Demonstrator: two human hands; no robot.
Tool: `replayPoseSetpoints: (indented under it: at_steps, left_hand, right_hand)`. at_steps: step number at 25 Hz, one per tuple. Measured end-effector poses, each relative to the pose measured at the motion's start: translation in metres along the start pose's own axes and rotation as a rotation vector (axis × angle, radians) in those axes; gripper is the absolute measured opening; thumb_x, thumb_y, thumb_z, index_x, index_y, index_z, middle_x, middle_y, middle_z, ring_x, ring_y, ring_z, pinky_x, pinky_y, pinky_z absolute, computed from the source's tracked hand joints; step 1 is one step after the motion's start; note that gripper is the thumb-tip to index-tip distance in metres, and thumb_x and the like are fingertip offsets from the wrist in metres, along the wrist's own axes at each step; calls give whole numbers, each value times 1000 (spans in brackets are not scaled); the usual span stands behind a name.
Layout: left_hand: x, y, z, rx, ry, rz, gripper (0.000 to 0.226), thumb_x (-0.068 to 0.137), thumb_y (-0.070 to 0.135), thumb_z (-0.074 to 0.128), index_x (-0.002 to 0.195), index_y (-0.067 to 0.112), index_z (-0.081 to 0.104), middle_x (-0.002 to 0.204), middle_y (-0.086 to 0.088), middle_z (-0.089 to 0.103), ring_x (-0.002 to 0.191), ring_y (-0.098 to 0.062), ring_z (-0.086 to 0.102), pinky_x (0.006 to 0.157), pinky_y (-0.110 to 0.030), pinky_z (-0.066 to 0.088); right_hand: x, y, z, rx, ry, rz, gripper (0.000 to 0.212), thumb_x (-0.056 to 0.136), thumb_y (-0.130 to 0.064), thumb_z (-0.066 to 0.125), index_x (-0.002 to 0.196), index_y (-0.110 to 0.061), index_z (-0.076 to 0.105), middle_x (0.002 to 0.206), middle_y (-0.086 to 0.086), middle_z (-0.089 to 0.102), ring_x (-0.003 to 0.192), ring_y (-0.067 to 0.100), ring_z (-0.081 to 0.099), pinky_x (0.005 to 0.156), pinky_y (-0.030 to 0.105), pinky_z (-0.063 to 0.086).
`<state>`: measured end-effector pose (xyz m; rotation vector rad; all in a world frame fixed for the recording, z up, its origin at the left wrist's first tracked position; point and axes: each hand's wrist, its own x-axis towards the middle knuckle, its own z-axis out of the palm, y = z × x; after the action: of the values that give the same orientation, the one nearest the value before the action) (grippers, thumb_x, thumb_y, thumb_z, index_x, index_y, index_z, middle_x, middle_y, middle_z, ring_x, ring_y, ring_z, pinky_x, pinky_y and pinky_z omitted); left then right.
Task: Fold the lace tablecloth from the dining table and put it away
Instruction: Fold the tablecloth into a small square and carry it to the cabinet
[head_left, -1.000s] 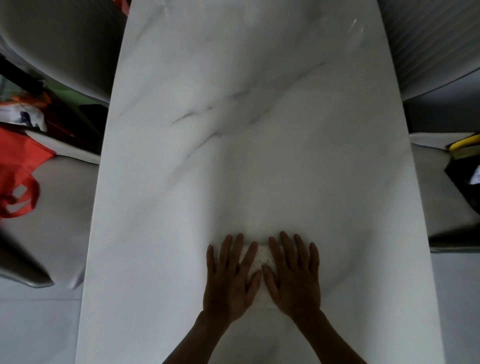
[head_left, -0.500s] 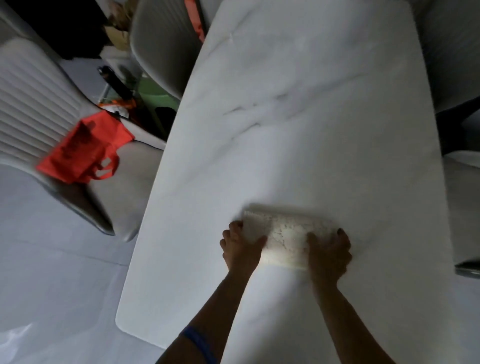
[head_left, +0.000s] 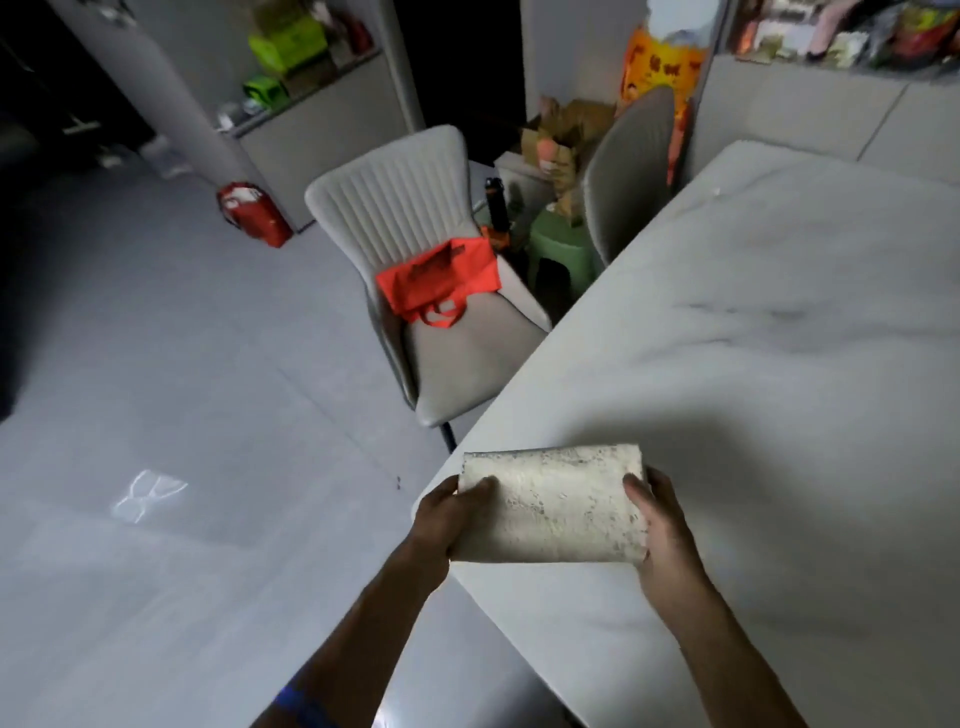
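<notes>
The folded lace tablecloth (head_left: 553, 506) sits gripped at each end by the left hand (head_left: 441, 519) and right hand (head_left: 662, 525), seemingly lifted just above the marble table (head_left: 779, 338) corner.

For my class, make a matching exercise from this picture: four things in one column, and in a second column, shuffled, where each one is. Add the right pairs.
Things
1. folded lace tablecloth
2. orange bag
3. green stool
4. red container

Places
A. on the floor by the grey cabinet
B. held between the left hand and right hand, over the corner of the marble table
C. on the seat of the grey chair
D. on the floor between the two chairs

Pairs: 1-B, 2-C, 3-D, 4-A
</notes>
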<state>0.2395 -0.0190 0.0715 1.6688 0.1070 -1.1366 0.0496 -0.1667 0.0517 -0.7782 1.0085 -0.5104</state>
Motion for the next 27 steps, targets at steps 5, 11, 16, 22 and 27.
replayPoseSetpoints:
  at_steps: [5,11,16,22,27]
  left_hand:
    - [-74,36,-143,-241,195,279,22,89,27,70,105,14,63,104,-10,75,87,-21,71,80,-41,58]
    - [-169,-5,-362,-467,465,314,24,81,18,78,97,21,60,94,-10,77,77,-25,69,77,-45,56]
    - [-254,-77,-546,-558,233,251,48,81,30,77,123,11,64,116,-10,74,106,-28,71,85,-41,60]
    - [-323,-163,-680,-761,273,381,35,92,25,60,122,8,64,121,-13,71,106,-28,71,75,-35,59]
    - [-349,-216,-785,-925,470,448,36,89,19,61,122,6,62,112,-13,75,94,-26,74,68,-33,60]
  right_hand:
    - [-23,8,150,-273,-311,142,41,93,-60,43,113,-32,64,102,-8,77,92,15,74,65,39,60]
    - [-132,107,342,-244,-505,51,29,93,-15,59,123,-17,60,106,3,75,99,23,70,79,44,58]
    - [-249,214,461,-281,-637,123,29,93,-8,59,114,-27,61,92,1,77,79,20,74,62,39,59]
    - [-354,302,565,-310,-799,466,43,83,-17,61,125,-8,62,119,17,70,105,34,69,76,46,60]
    - [-397,389,663,-528,-970,733,42,80,-37,63,113,-12,73,124,17,68,108,34,67,80,41,57]
